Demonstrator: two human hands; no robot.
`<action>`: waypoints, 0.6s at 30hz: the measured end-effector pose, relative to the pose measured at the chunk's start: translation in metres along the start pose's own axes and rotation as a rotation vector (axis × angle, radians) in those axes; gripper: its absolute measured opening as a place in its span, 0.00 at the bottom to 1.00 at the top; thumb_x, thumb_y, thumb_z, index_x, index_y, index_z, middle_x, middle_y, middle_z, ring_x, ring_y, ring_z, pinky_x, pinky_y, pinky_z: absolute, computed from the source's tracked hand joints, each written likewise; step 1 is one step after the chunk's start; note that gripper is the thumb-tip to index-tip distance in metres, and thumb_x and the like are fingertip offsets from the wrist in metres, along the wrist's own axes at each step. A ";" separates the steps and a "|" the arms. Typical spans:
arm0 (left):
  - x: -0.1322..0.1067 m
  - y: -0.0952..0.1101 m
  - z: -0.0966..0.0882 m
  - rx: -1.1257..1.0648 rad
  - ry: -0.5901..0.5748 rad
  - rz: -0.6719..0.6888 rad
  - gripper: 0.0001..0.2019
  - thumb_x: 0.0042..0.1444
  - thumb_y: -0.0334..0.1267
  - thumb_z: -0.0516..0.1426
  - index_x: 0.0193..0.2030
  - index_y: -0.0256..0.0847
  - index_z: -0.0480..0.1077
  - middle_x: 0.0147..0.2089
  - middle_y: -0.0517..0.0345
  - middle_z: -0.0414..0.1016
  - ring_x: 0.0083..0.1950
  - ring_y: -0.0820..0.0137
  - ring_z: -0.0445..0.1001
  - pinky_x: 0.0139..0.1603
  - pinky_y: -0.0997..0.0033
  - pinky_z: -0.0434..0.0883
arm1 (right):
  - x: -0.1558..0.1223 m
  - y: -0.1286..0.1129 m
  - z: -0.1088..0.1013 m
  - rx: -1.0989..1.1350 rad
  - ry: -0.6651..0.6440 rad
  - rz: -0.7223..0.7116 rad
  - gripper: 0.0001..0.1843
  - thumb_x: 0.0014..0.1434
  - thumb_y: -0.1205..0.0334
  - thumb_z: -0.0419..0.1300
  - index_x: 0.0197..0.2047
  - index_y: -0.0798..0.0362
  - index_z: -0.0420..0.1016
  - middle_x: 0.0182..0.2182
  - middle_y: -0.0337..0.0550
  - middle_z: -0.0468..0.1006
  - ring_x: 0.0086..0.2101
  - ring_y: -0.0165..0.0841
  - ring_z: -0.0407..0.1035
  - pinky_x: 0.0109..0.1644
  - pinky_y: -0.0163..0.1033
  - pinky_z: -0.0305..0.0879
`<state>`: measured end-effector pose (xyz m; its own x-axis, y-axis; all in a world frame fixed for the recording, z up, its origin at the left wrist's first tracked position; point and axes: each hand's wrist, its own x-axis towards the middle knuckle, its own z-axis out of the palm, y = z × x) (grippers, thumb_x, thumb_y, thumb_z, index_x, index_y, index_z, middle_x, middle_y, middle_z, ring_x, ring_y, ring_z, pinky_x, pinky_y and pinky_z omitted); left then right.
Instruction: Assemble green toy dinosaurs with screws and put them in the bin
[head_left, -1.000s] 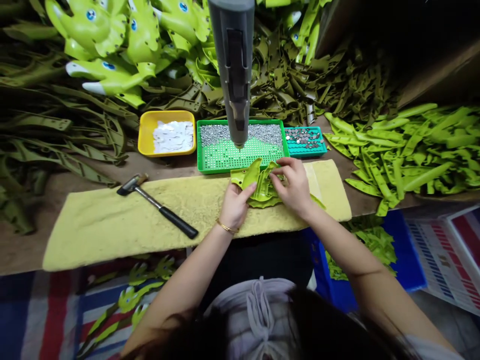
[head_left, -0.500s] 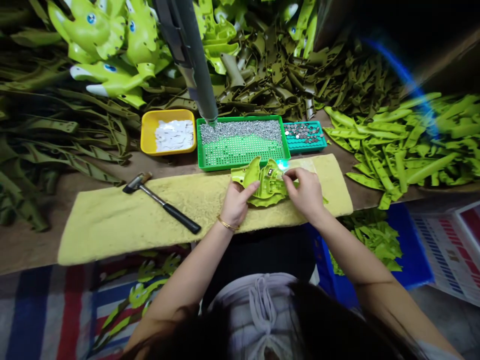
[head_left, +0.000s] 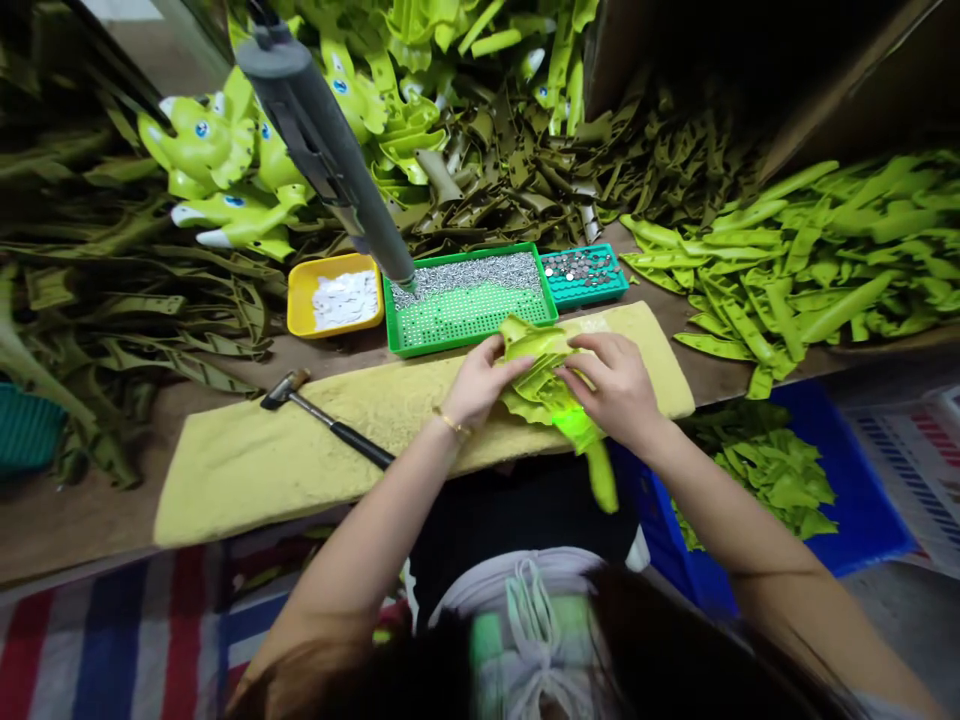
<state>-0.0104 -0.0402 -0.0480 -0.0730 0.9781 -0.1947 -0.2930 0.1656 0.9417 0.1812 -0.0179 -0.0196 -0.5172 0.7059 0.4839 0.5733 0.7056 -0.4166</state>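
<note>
Left hand (head_left: 480, 385) and right hand (head_left: 619, 385) both grasp green part (head_left: 538, 385) over yellow cloth (head_left: 240, 470) | green tray (head_left: 450, 325) just ahead, cloth gap leftward to hammer (head_left: 330, 424) | unlike earlier, part's narrow end hangs past cloth's near edge

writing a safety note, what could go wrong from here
At its lower end, the green part reaches past the cloth, so it might fall if the left hand and right hand slip. The left forearm looks close to the hammer and could knock it. If the driver swings, it might disturb the metal bits in the green tray.
</note>
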 end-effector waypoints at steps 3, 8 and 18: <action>0.022 0.014 0.005 0.393 -0.009 0.046 0.23 0.44 0.41 0.69 0.46 0.35 0.73 0.47 0.44 0.78 0.51 0.51 0.76 0.58 0.44 0.69 | -0.005 0.010 0.001 0.283 -0.037 0.196 0.10 0.59 0.55 0.62 0.34 0.53 0.79 0.32 0.44 0.83 0.33 0.32 0.75 0.41 0.39 0.72; -0.050 -0.008 0.025 0.898 0.268 0.437 0.25 0.53 0.46 0.64 0.56 0.40 0.69 0.64 0.37 0.65 0.69 0.42 0.57 0.68 0.36 0.53 | -0.017 0.014 0.018 0.362 0.042 0.367 0.12 0.57 0.54 0.62 0.37 0.53 0.82 0.34 0.45 0.84 0.31 0.33 0.77 0.41 0.41 0.75; -0.125 -0.012 -0.064 1.380 0.227 0.227 0.21 0.64 0.42 0.51 0.63 0.43 0.66 0.69 0.41 0.61 0.73 0.49 0.52 0.70 0.35 0.47 | -0.018 -0.007 0.033 0.334 -0.057 0.368 0.14 0.54 0.51 0.64 0.39 0.52 0.81 0.35 0.47 0.83 0.33 0.37 0.77 0.38 0.44 0.74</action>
<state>-0.0585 -0.1728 -0.0525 -0.1798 0.9805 0.0797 0.8890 0.1273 0.4398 0.1656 -0.0341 -0.0505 -0.3581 0.9074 0.2200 0.4940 0.3841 -0.7800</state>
